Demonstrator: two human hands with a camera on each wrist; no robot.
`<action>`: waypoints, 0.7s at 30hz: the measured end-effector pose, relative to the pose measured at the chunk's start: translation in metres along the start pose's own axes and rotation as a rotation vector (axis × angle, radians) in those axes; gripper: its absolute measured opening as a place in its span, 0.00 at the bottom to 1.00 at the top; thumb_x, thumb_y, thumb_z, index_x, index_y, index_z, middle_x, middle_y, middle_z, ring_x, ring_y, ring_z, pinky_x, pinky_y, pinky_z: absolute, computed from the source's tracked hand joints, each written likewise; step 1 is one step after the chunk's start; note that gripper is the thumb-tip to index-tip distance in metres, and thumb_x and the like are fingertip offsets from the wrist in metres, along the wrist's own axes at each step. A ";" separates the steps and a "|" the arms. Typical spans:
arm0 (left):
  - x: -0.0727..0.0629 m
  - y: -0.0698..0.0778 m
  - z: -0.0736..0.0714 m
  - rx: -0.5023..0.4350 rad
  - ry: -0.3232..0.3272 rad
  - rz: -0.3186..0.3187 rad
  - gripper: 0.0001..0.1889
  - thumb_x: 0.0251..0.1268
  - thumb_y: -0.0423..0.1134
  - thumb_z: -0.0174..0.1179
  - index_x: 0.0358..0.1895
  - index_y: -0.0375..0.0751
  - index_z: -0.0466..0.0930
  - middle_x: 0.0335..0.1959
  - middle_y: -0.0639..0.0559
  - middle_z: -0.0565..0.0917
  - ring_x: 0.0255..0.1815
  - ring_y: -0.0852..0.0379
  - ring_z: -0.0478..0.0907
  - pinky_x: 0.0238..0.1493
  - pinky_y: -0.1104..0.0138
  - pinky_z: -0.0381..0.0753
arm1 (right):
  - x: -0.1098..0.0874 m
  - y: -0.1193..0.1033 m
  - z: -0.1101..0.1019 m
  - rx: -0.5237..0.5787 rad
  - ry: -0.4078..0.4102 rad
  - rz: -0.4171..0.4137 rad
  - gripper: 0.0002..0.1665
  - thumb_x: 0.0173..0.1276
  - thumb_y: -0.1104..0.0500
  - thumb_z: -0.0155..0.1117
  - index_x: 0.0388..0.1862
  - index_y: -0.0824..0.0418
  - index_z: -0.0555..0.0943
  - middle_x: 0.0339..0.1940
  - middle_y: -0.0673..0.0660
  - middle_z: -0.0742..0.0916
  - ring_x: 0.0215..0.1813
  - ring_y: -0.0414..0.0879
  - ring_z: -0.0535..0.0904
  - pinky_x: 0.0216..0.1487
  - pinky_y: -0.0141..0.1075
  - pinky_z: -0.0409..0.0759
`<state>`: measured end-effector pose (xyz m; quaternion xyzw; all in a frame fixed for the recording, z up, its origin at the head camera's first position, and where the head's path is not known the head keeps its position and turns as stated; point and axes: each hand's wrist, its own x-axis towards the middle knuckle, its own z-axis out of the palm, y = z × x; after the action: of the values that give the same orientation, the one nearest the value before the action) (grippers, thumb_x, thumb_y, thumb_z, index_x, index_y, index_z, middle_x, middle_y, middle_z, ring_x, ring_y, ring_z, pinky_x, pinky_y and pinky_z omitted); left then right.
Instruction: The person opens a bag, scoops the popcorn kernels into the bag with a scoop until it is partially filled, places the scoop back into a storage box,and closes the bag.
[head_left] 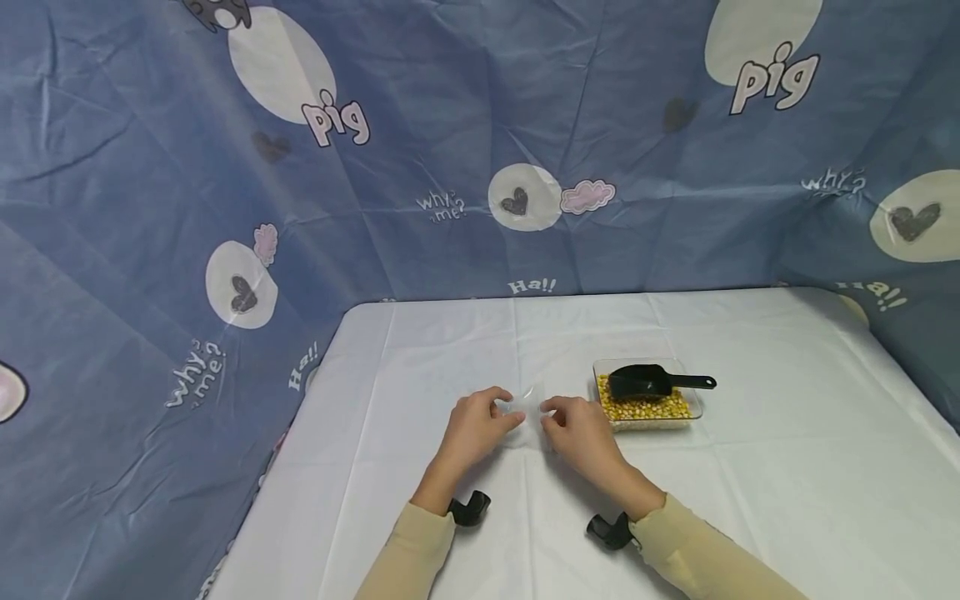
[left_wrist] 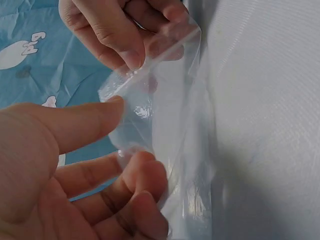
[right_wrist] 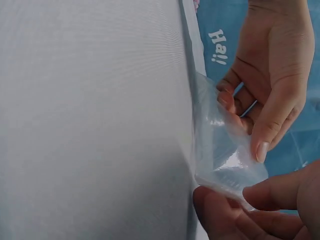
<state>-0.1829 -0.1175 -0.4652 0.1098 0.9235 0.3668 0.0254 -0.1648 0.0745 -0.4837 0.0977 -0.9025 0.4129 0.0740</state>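
Note:
Between both hands is a clear plastic bag (head_left: 531,402), held just over the white table, with a narrow strip along one edge in the left wrist view. The right hand (head_left: 581,429) pinches that edge, thumb on one side and fingers on the other, as the right wrist view shows. On the other side, the left hand (head_left: 474,429) touches the bag with its fingertips (left_wrist: 145,170). Its thumb stands apart from the fingers, near the bag's edge. The bag looks flat, with nothing visible inside.
Right of the hands, a clear rectangular container (head_left: 652,427) holds yellow corn kernels (head_left: 637,410). A black scoop (head_left: 648,382) lies on the kernels, its handle pointing right over the rim. A white cloth covers the table (head_left: 420,350); a blue printed curtain (head_left: 450,125) hangs behind.

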 end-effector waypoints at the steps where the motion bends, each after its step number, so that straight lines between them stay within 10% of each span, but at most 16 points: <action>1: 0.000 0.000 0.000 0.004 0.005 0.007 0.19 0.66 0.48 0.69 0.53 0.40 0.84 0.20 0.56 0.76 0.16 0.60 0.69 0.21 0.65 0.71 | 0.000 0.000 0.000 0.008 0.000 -0.001 0.07 0.64 0.64 0.67 0.40 0.63 0.89 0.14 0.41 0.80 0.15 0.36 0.72 0.22 0.34 0.73; 10: 0.000 0.001 -0.001 -0.026 0.141 0.036 0.04 0.63 0.42 0.71 0.31 0.52 0.86 0.19 0.59 0.76 0.19 0.60 0.71 0.23 0.65 0.71 | 0.002 0.000 -0.003 0.117 -0.041 0.037 0.07 0.68 0.62 0.69 0.29 0.56 0.87 0.11 0.41 0.80 0.17 0.38 0.75 0.22 0.33 0.73; 21: -0.001 -0.003 -0.006 -0.198 0.156 0.015 0.04 0.68 0.40 0.67 0.34 0.50 0.87 0.23 0.59 0.81 0.22 0.59 0.78 0.27 0.64 0.78 | 0.010 -0.008 -0.019 0.283 -0.169 0.063 0.08 0.71 0.61 0.67 0.30 0.59 0.86 0.16 0.49 0.83 0.19 0.45 0.79 0.21 0.36 0.78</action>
<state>-0.1833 -0.1234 -0.4630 0.0847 0.8810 0.4640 -0.0385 -0.1712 0.0829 -0.4636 0.1131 -0.8410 0.5282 -0.0299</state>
